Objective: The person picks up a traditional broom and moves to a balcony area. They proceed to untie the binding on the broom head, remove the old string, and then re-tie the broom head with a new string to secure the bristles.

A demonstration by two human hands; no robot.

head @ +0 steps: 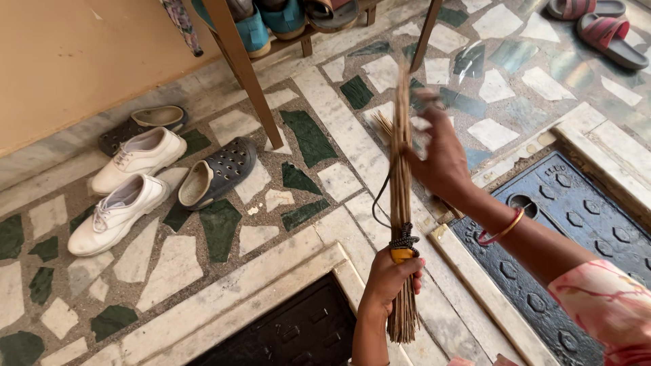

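I see the broom (401,196), a thin bundle of brown sticks bound near its base with dark cord and a yellow band, upright above the marble floor (203,271).

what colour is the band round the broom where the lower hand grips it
Yellow-orange band, with dark cord wound just above it, at the left hand; the head view shows it.

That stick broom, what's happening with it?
A person is holding a stick broom in both hands. The left hand wraps around it near the yellow and black binding, and the right hand holds the sticks higher up. It points out over a patchwork stone floor. Nearby lie two white shoes and a dark clog, beside a wooden rack leg.
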